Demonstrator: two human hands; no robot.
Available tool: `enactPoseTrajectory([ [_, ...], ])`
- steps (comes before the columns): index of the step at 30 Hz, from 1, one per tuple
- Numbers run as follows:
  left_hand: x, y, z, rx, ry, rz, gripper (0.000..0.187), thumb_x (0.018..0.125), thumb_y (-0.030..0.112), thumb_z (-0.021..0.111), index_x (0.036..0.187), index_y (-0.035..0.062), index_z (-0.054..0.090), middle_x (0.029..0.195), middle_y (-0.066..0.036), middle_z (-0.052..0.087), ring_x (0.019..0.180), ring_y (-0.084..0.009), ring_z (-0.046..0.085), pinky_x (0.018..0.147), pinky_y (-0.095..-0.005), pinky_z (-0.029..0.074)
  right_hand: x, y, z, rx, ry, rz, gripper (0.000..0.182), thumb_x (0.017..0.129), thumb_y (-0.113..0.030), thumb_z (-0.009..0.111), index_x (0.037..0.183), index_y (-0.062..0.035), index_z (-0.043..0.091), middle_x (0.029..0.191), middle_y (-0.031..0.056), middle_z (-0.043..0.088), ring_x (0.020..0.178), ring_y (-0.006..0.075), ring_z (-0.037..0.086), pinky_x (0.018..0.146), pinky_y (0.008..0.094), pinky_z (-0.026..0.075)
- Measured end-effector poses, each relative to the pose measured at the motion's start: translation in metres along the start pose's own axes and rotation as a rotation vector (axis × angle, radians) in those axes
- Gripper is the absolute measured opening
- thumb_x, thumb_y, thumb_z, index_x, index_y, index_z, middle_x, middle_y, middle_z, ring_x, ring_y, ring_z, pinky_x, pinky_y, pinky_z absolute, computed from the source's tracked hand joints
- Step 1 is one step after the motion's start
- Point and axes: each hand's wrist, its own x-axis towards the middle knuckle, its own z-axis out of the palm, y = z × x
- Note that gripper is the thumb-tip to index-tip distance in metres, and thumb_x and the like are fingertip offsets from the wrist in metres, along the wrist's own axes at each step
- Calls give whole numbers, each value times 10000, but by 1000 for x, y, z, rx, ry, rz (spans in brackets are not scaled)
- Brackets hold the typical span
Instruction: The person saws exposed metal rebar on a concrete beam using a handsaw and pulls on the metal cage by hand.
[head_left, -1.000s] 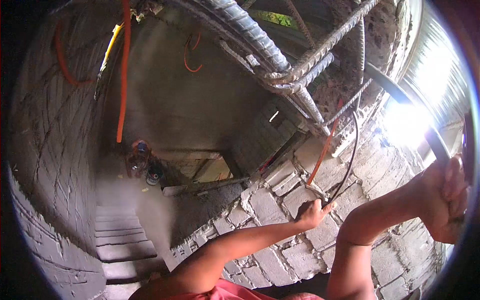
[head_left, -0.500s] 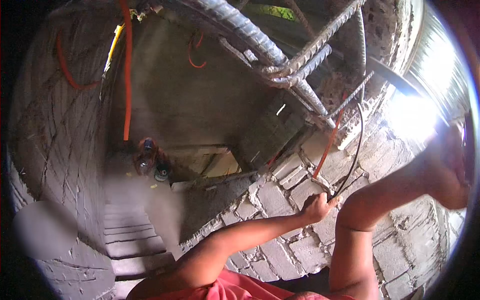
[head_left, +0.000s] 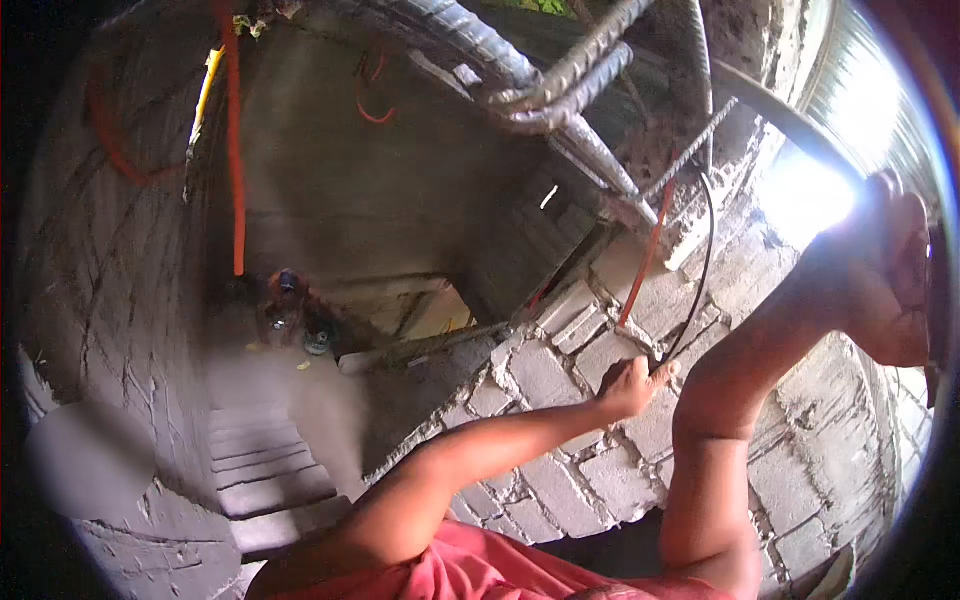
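Observation:
My left hand is closed around the lower end of a thin black cable, in front of the block wall. The cable curves up toward the rebar. My right hand is raised at the right edge, fingers curled, beside bright glare. A long flat metal bar runs from the upper right down to this hand, which appears closed on it; the grip itself is partly hidden by glare and the dark image edge. An orange conduit hangs just left of the cable.
Thick rebar crosses overhead. Below the block wall, concrete stairs drop to a landing where another person is, next to a bucket. Another orange conduit hangs at the left. Corrugated metal sheeting stands upper right.
My right hand has risen, and the flat metal bar has shifted up and left with it. My left hand keeps its hold on the cable. The whole view has shifted slightly.

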Motion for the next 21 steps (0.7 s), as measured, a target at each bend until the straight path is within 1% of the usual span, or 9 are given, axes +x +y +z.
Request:
enactPoseTrajectory([
  [4, -7, 5, -3, -22, -54, -58, 897, 878, 816, 516, 908, -79, 576, 855, -313, 659, 853, -423, 673, 745, -521, 505, 10, -44, 9, -46, 149, 121, 205, 1072, -439, 508, 961, -371, 665, 753, -80, 586, 510, 21, 429, 445, 245, 403],
  [5, -4, 1, 0, 3, 0, -36, 900, 878, 821, 507, 903, -76, 578, 851, -311, 661, 858, -434, 671, 767, -525, 507, 41, -24, 55, -310, 815, -494, 227, 1065, -494, 486, 1007, -413, 690, 819, -103, 639, 644, -19, 506, 576, 300, 499],
  [8, 3, -8, 3, 45, -61, -68, 910, 877, 828, 493, 993, -71, 568, 933, -328, 665, 927, -481, 662, 803, -540, 502, 52, -86, 54, 245, 720, -261, 280, 1067, -506, 468, 924, -424, 695, 897, -156, 633, 746, -16, 528, 753, 336, 514],
  [10, 3, -7, 3, 27, -84, -74, 914, 875, 830, 490, 1026, -68, 563, 966, -334, 663, 951, -495, 657, 809, -544, 501, 49, -113, 26, -475, -83, 384, 284, 1061, -506, 477, 883, -458, 693, 897, -200, 634, 817, 21, 565, 776, 298, 488],
  [13, 1, -9, 7, 30, -76, -98, 913, 877, 833, 483, 1061, -59, 550, 1011, -341, 657, 976, -509, 647, 825, -548, 498, 41, -117, 26, -427, -51, 440, 283, 1042, -543, 489, 843, -483, 682, 825, -188, 636, 868, 63, 595, 726, 284, 470],
  [15, 1, -16, 17, -47, 125, 6, 879, 872, 812, 535, 896, -66, 574, 769, -278, 622, 766, -412, 657, 714, -509, 512, 14, -61, 12, -583, 248, 78, 415, 997, -504, 436, 781, -225, 655, 711, -40, 591, 726, 153, 585, 613, 326, 473],
  [17, -3, -1, 4, -82, -25, -62, 902, 876, 801, 543, 984, -94, 578, 887, -314, 665, 900, -443, 688, 791, -510, 512, -27, 20, -31, -1413, 612, -93, 602, 953, -464, 382, 719, 33, 627, 597, 108, 546, 584, 244, 575, 499, 368, 477],
  [19, -2, -2, 6, -136, -39, -81, 930, 870, 805, 545, 994, -116, 576, 911, -347, 659, 930, -452, 685, 811, -506, 510, -42, 32, -47, -495, 165, 55, 525, 955, -465, 394, 606, -78, 460, 550, 31, 430, 513, 182, 479, 492, 349, 440],
  [21, -1, -4, 3, -4, 8, -46, 925, 868, 806, 548, 985, -111, 571, 903, -345, 650, 921, -441, 683, 815, -500, 510, -34, 3, -34, -682, 673, 230, 409, 922, -372, 444, 612, -119, 355, 554, 46, 374, 482, 169, 408, 505, 352, 412],
])
